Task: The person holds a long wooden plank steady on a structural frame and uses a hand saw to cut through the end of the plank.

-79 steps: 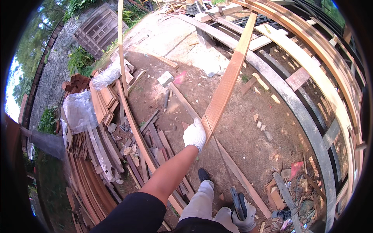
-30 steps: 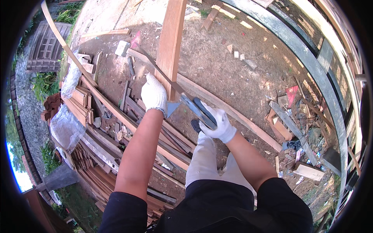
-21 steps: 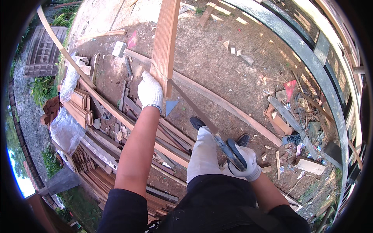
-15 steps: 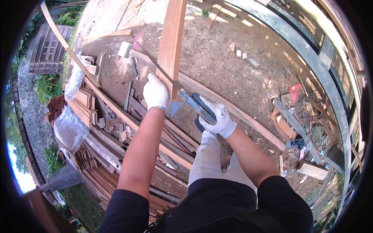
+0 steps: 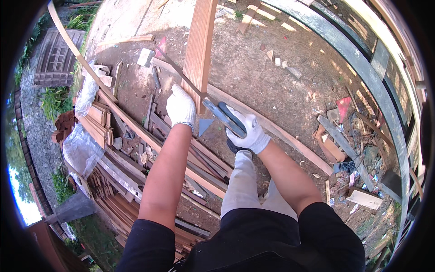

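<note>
A long reddish-brown wooden board [image 5: 199, 45] runs away from me, its near end between my hands. My left hand [image 5: 180, 105], in a white knit glove, is closed on the board's left edge near that end. My right hand [image 5: 249, 131], also gloved, grips the dark handle of a handsaw [image 5: 228, 119]. The saw's thin blade crosses the board diagonally beside my left hand, its tip pointing up and left. Some of the right fingers are hidden behind the handle.
Stacked planks [image 5: 111, 195] and plastic sheeting [image 5: 83, 147] lie to the left. A long plank [image 5: 281, 133] lies beyond my right hand. Scrap wood and litter [image 5: 358, 149] cover the ground at right, beside a curved-looking grey beam [image 5: 353, 50]. A small blue-grey triangle [image 5: 205, 126] shows below the board.
My right hand and the saw have slid slightly up and to the left, pushing the blade farther across the board. My left hand stays almost in place.
</note>
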The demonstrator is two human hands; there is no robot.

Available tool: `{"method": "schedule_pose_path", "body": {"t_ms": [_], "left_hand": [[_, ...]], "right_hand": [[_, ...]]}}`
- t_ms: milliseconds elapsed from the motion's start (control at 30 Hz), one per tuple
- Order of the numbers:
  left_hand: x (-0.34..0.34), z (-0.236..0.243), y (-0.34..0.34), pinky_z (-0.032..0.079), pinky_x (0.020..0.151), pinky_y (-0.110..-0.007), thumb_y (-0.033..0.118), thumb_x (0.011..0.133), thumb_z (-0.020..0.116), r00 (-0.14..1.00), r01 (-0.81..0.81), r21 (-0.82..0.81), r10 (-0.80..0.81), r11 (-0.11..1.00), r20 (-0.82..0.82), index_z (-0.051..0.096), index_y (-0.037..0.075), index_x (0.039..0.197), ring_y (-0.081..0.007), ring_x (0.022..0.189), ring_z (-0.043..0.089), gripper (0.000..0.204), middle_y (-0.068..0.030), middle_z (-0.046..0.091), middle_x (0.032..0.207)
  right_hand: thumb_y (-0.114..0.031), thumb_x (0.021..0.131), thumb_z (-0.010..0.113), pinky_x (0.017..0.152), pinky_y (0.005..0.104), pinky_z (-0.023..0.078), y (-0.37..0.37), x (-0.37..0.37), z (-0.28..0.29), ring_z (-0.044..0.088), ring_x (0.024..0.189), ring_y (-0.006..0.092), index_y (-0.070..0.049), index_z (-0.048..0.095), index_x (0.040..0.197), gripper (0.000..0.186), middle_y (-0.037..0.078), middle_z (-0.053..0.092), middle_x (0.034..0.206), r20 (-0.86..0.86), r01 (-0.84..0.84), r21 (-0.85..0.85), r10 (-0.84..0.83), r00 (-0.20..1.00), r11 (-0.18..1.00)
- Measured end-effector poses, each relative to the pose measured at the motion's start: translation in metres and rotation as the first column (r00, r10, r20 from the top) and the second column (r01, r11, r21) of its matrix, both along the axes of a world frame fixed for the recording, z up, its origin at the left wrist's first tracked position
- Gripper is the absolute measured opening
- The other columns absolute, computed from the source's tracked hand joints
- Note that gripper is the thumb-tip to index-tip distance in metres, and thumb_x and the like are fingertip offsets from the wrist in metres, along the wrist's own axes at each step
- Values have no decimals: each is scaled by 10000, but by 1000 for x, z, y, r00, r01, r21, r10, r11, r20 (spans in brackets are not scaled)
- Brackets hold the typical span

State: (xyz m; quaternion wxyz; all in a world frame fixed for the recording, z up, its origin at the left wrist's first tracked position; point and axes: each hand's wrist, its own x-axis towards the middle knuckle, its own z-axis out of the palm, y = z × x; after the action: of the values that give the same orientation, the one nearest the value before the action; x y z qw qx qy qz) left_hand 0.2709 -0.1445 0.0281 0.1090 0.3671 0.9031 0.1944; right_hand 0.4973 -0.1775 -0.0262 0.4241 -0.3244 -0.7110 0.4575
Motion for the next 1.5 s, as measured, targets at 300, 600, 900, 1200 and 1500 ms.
{"method": "schedule_pose_path", "body": {"t_ms": [300,600,900,1200,1500], "left_hand": [[-21,1,-21,516,855,-551,352,1093,247,999,-16,-63,14,998,-38,616,-53,1069,-504,946,671,548,-338,688,988],[-4,2,-6,498,907,-528,414,1087,257,987,-99,82,88,992,138,704,-113,999,-507,991,663,696,-344,693,1003],[-9,-3,-13,534,822,-547,305,1079,265,1000,12,-1,-12,1000,21,592,-36,985,-480,909,684,482,-305,698,933],[-11,30,-23,507,923,-530,374,1079,215,996,-72,-43,74,996,40,695,-34,992,-469,979,677,636,-295,706,1005],[0,38,-12,490,956,-523,413,1077,216,984,-102,-4,101,995,145,713,-53,996,-484,1008,665,686,-315,697,1004]], "right_hand": [[-44,683,642,714,388,597,-126,141,35,738,735,344,87,583,1346,678,255,729,1047,219,-145,-4,143,965,989],[-167,776,746,636,439,559,-14,-7,16,692,696,375,-20,593,1344,606,185,697,821,-21,23,-43,-24,999,999],[-61,769,638,754,400,599,-36,51,3,736,826,370,-6,590,1376,611,203,730,1095,163,-126,-207,161,973,970],[-100,706,675,585,427,564,-109,96,36,695,631,368,46,554,1391,711,209,693,770,339,-96,31,80,937,995],[-105,784,711,791,462,590,7,-32,46,709,949,426,24,542,1390,642,274,690,1117,109,-52,-46,56,992,998]]}}
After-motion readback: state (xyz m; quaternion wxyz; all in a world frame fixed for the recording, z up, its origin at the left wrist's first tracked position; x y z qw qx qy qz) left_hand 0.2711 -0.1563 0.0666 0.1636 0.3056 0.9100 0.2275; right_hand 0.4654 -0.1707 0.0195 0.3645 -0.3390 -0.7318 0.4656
